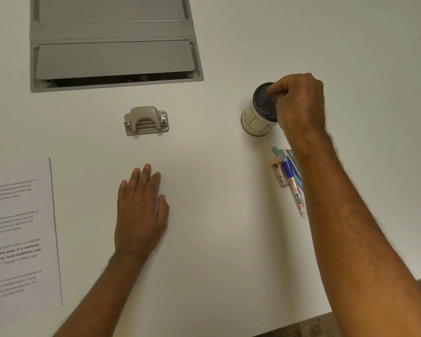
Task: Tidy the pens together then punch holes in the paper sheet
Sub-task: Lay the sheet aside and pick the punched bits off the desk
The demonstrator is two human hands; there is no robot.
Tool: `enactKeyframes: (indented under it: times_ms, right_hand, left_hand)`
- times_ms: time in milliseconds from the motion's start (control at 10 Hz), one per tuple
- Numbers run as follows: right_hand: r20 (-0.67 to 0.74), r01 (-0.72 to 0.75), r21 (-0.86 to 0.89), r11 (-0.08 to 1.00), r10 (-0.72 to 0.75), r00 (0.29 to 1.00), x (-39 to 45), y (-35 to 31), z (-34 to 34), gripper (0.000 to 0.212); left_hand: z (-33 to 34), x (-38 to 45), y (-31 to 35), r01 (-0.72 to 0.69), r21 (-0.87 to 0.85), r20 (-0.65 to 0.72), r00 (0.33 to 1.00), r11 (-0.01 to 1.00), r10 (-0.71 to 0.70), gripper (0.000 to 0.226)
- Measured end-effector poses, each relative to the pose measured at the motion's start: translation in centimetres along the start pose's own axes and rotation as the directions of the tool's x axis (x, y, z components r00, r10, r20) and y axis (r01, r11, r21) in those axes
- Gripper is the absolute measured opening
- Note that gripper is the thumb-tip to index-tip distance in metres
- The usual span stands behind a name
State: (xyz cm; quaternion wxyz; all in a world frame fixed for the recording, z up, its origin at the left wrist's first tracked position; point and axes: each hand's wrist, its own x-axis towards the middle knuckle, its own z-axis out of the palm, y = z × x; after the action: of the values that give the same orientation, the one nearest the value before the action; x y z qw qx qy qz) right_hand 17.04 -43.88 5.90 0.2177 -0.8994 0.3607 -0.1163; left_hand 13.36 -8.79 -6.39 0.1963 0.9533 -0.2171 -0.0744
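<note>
A white pen cup (254,122) with a black mesh inside stands at the right of the white table. My right hand (299,105) is at its rim, fingers pinched inside the opening on a dark object I cannot identify. Below the cup lies a bunch of pens (291,176): a whiteboard marker with a blue cap, light blue pens and a small clear pink box. A grey hole punch (146,120) sits in the middle of the table. The printed paper sheet (20,229) lies at the left edge. My left hand (141,210) rests flat on the table, empty.
A grey cable hatch (112,42) with hinged flaps is set into the table at the back left. A few tiny paper dots (179,216) lie beside my left hand. The table's front edge (309,319) runs at the lower right, with floor beyond.
</note>
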Motion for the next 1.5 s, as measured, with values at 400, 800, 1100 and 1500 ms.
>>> enactKeyframes:
  times_ms: [400, 800, 1100, 1500]
  right_hand:
    - [-0.009, 0.042, -0.011, 0.999, -0.042, 0.999, -0.6, -0.3, -0.7, 0.033]
    - [-0.031, 0.060, -0.006, 0.998, -0.060, 0.998, -1.9, -0.6, -0.7, 0.037]
    - [-0.115, 0.080, 0.098, 0.992, -0.068, 0.991, -2.7, -0.7, -0.7, 0.024]
    - [0.018, 0.262, 0.354, 0.898, -0.286, 0.958, -19.9, -2.3, 4.7, 0.028]
  left_hand:
    - [0.0, 0.1, 0.0, -0.001, 0.013, -0.004, 1.000, 1.000, 0.001, 0.057]
    - [0.1, 0.0, -0.1, -0.003, 0.014, -0.018, 1.000, 1.000, 0.003, 0.056]
    - [0.1, 0.0, -0.1, 0.003, 0.012, -0.016, 1.000, 1.000, -0.003, 0.056]
    - [-0.4, -0.1, -0.1, -0.014, -0.024, -0.030, 0.999, 1.000, 0.013, 0.052]
